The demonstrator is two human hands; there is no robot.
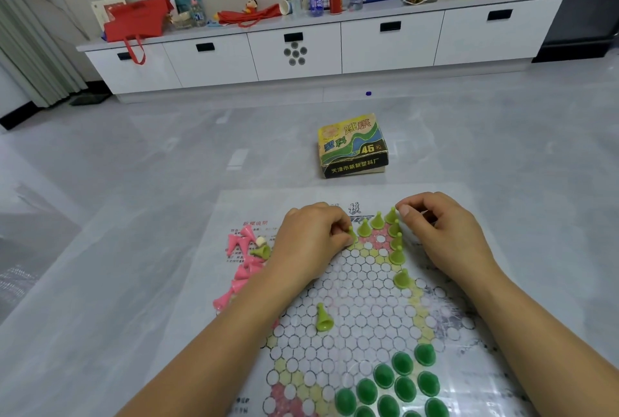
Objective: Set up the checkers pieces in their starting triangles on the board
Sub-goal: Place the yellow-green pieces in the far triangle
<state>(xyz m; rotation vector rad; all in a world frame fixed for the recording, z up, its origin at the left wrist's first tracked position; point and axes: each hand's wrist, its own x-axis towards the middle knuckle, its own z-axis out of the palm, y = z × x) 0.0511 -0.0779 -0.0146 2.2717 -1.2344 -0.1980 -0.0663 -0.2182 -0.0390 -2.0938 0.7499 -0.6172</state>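
The left hand (pixel 311 235) is pinching a light green plastic cone piece (pixel 352 235) at the far triangle of the white paper checkers board (pixel 351 286), which is lying on the grey floor (pixel 134 182). The right hand (pixel 442 232) is curling its fingers beside a second light green cone (pixel 391 215); whether it is gripping it, I cannot tell. Pink plastic cones (pixel 239 259) are lying heaped left of the grid, and dark green cones (pixel 395 383) are standing in the near corner

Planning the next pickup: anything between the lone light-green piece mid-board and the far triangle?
Nothing visible: bare cells run from the lone piece to the far triangle; the left hand sits at its edge.
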